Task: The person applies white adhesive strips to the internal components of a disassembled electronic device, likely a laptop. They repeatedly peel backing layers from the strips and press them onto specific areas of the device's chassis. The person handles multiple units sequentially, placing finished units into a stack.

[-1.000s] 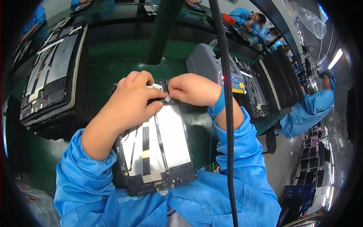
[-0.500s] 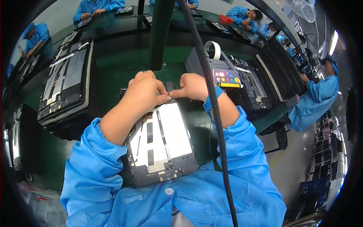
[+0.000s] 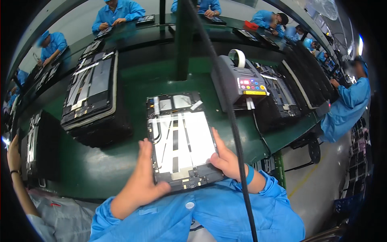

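Note:
An opened tablet (image 3: 201, 139) lies on the green table in front of me, its lower edge close to my body. Bright silvery battery panels fill its middle, with dark strips and a black frame around them. My left hand (image 3: 139, 181) rests along its left edge, fingers stretched out and thumb apart near the lower corner. On the opposite side, my right hand (image 3: 227, 159) holds the right edge, thumb on top and fingers along the side. A white strip (image 3: 196, 105) sits at the tablet's upper right.
Stacks of opened tablets in black trays stand at left (image 3: 90, 88) and right (image 3: 278, 92). A grey tape dispenser (image 3: 242, 78) with a white roll is beyond the tablet. A black cable (image 3: 231, 109) crosses the view. Another person's hand (image 3: 14, 155) is at far left; co-workers sit opposite.
Both hands have come down from the tablet's far end, where their fingertips met, to its two sides. The far end is now uncovered, with a white strip showing. The view has shifted.

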The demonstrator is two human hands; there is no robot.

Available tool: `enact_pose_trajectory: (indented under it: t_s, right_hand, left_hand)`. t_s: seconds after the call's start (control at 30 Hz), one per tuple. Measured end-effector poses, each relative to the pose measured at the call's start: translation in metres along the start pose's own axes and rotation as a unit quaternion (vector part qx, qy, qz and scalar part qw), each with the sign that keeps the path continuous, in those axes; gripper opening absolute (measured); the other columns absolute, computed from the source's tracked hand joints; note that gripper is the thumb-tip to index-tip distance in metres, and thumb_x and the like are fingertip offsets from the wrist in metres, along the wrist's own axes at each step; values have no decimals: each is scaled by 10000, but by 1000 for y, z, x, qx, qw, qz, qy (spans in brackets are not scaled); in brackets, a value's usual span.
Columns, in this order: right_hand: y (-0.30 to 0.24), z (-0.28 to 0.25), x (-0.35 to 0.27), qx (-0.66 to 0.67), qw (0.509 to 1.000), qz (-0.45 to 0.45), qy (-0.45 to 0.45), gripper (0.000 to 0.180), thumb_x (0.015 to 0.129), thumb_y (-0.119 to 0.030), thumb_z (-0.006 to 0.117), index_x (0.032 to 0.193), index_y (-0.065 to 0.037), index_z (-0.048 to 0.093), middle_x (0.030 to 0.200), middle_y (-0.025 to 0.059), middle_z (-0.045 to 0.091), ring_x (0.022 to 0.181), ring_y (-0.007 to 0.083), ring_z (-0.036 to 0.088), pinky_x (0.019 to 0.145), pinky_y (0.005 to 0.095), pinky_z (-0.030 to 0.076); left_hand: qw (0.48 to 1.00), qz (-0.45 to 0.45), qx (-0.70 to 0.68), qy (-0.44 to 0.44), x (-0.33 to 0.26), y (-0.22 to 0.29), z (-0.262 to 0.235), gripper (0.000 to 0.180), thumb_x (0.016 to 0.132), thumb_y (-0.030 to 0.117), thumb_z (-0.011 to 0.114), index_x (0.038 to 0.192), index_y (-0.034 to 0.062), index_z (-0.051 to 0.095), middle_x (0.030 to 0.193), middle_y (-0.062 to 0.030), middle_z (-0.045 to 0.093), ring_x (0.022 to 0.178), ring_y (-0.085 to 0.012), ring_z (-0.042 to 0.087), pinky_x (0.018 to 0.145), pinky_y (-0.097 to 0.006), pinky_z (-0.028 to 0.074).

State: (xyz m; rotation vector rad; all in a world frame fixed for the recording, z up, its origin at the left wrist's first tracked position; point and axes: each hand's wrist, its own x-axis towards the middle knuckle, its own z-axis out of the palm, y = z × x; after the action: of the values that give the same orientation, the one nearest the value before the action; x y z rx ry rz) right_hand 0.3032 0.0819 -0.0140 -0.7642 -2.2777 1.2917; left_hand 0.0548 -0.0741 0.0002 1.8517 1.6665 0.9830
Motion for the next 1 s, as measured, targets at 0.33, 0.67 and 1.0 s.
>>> enact_pose_trajectory:
  t_s: [0.33, 0.67, 1.0]
  right_hand:
    - [-96, -14, 65, 214, 964, -150, -45, 790, 955, -392, 435, 1458, 55, 21, 1450, 181, 269, 1322, 238, 298, 1047, 327, 285]
    - [-140, 71, 266, 191, 970, -144, -51, 638, 859, -301, 521, 1309, 92, 298, 1316, 298, 384, 1251, 379, 377, 1058, 381, 289]
    - [-130, 41, 228, 117, 984, -100, -90, 879, 925, -540, 428, 1413, 129, 130, 1491, 297, 153, 1412, 355, 140, 1142, 343, 159]
  left_hand:
    - [985, 123, -78, 97, 19, 41, -82, 1161, 774, 667, 580, 1423, -129, 40, 1479, -345, 60, 1398, -441, 34, 1122, -471, 85]
    - [950, 45, -207, 230, 47, -47, -224, 1091, 757, 817, 370, 1443, -23, 251, 1479, -188, 286, 1365, -263, 281, 1125, -358, 173]
    - [913, 65, -68, 397, 38, -74, -217, 834, 924, 651, 190, 1365, -28, 390, 1418, -179, 400, 1346, -270, 338, 1138, -380, 177]
